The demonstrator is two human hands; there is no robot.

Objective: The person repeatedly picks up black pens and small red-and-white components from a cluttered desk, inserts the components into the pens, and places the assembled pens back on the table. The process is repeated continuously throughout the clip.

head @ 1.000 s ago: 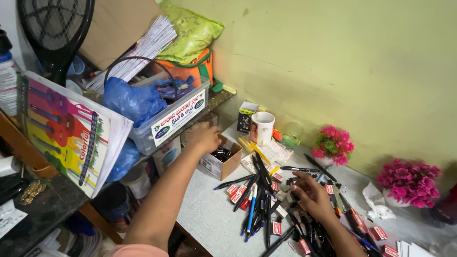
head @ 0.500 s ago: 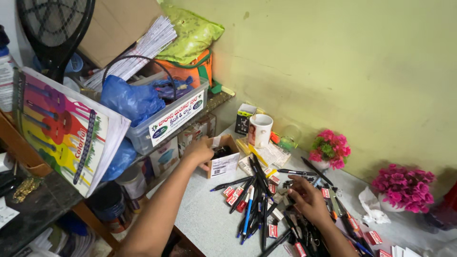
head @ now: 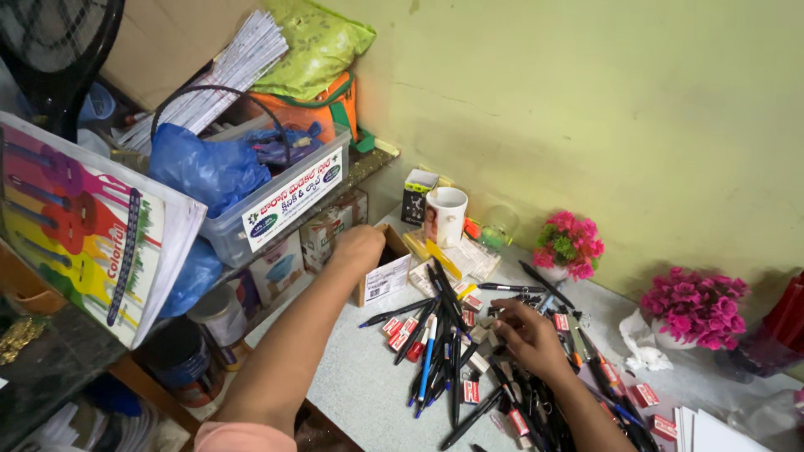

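Tilted-over box (contents hidden)

The scene is evenly and fairly brightly lit by soft, diffuse light, with no visible lamp. The pale green painted wall reads flat and clean, darkening slightly toward the right edge, where the pink artificial flower cluster in a white pot throws a soft shadow behind it. The speckled grey tabletop shows no glare. The lower left corner falls into deep shade. The dark round mesh fan guard at the upper left looks stretched by wide-angle distortion. Focus is sharp centrally, with slight softness at the margins.
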